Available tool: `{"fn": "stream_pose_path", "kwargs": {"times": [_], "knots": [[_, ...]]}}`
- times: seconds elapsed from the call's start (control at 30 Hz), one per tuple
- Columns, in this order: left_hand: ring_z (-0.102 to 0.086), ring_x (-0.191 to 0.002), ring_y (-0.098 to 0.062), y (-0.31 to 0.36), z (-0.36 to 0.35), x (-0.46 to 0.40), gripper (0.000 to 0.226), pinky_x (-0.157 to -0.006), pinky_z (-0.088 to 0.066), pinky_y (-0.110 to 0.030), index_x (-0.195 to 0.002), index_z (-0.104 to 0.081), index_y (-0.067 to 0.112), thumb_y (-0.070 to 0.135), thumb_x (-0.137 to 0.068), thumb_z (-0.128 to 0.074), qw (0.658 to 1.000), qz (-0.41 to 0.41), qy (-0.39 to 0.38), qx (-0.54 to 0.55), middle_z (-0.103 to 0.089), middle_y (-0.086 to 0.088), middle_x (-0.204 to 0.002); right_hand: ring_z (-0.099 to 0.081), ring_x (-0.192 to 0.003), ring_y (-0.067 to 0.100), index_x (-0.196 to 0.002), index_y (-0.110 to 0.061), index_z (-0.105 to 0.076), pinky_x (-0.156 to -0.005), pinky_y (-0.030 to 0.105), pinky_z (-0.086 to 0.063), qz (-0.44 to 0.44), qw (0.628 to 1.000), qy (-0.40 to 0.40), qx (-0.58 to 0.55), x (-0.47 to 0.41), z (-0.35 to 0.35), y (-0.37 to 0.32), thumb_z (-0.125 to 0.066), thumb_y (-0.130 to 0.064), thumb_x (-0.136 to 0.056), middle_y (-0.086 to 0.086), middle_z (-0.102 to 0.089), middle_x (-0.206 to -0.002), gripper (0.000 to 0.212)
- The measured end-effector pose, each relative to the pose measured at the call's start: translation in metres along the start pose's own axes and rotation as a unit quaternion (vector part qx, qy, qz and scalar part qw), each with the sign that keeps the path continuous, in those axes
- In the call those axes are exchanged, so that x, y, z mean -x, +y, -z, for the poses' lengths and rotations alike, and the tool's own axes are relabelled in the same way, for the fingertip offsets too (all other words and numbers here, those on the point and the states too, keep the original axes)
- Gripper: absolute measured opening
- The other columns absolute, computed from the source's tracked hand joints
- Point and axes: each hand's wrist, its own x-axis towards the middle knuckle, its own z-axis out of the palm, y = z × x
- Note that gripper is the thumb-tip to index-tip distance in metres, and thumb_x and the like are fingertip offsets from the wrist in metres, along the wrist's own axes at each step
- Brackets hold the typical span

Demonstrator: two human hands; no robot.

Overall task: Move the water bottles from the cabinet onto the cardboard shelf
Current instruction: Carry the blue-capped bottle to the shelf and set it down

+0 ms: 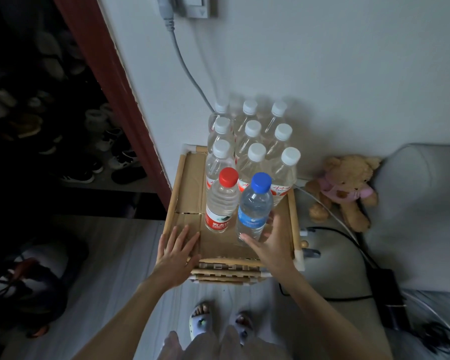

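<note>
The right hand (pixel 268 245) has its fingers around the low part of the blue-capped water bottle (pixel 253 207), which stands near the front of the cardboard shelf (pixel 190 188). The left hand (pixel 176 252) lies flat and open on the shelf's near left corner, holding nothing. A red-capped water bottle (pixel 222 201) stands just left of the blue one, and nine white-capped water bottles (pixel 252 141) stand in rows at the far side by the wall.
</note>
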Motion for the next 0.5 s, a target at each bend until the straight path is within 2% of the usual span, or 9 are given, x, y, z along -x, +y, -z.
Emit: {"fn": "stream_pose_path", "kwargs": {"times": [0.07, 0.13, 0.27, 0.37, 0.4, 0.5], "knots": [[0.022, -0.131, -0.017, 0.0, 0.0, -0.001, 0.11, -0.105, 0.024, -0.035, -0.143, -0.014, 0.028, 0.079, -0.054, 0.027, 1.0, 0.0, 0.002, 0.0, -0.001, -0.004, -0.154, -0.055, -0.108, 0.012, -0.132, -0.021, -0.034, -0.091, 0.035, -0.05, 0.008, 1.0, -0.022, 0.011, -0.001, 0.005, 0.005, -0.074, -0.02, -0.074, -0.009, -0.05, -0.124, 0.071], [0.021, -0.132, -0.016, 0.001, 0.0, 0.0, 0.111, -0.103, 0.026, -0.034, -0.143, -0.014, 0.028, 0.079, -0.054, 0.028, 1.0, -0.002, 0.003, -0.004, -0.001, -0.004, -0.154, -0.057, -0.106, 0.014, -0.129, -0.018, -0.04, -0.091, 0.04, -0.051, 0.013, 0.999, -0.027, 0.029, -0.003, 0.009, 0.006, -0.071, -0.017, -0.077, -0.004, -0.053, -0.123, 0.06], [0.02, -0.132, -0.017, -0.001, -0.002, -0.001, 0.107, -0.102, 0.027, -0.032, -0.142, -0.017, 0.028, 0.079, -0.057, 0.024, 1.0, -0.005, 0.004, 0.0, -0.004, -0.005, -0.154, -0.057, -0.099, 0.011, -0.119, -0.022, -0.043, -0.084, 0.031, -0.051, -0.001, 1.0, 0.004, 0.022, -0.005, 0.002, 0.007, -0.075, -0.023, -0.073, -0.001, -0.056, -0.116, 0.056], [0.017, -0.133, -0.02, -0.002, -0.003, -0.001, 0.102, -0.1, 0.031, -0.027, -0.141, -0.021, 0.028, 0.078, -0.062, 0.02, 1.0, -0.01, 0.008, 0.002, -0.009, -0.006, -0.154, -0.057, -0.093, 0.006, -0.116, -0.018, -0.041, -0.073, 0.014, -0.045, -0.032, 0.998, 0.052, 0.0, -0.004, -0.01, 0.002, -0.077, -0.028, -0.07, -0.004, -0.055, -0.106, 0.06], [0.016, -0.133, -0.021, -0.003, -0.004, -0.001, 0.101, -0.099, 0.031, -0.026, -0.141, -0.022, 0.028, 0.078, -0.063, 0.019, 1.0, -0.011, 0.009, 0.002, -0.011, -0.006, -0.153, -0.056, -0.092, 0.006, -0.117, -0.016, -0.04, -0.071, 0.013, -0.043, -0.033, 0.997, 0.069, 0.005, -0.004, -0.013, 0.001, -0.078, -0.028, -0.069, -0.004, -0.053, -0.105, 0.062], [0.017, -0.132, -0.02, -0.002, -0.003, -0.003, 0.103, -0.098, 0.032, -0.026, -0.141, -0.021, 0.028, 0.078, -0.062, 0.021, 1.0, -0.005, 0.01, -0.001, -0.009, -0.005, -0.154, -0.057, -0.098, 0.008, -0.121, -0.018, -0.036, -0.08, 0.021, -0.048, -0.035, 0.997, 0.071, -0.017, -0.003, -0.018, 0.002, -0.078, -0.027, -0.068, -0.005, -0.052, -0.112, 0.068]]}}
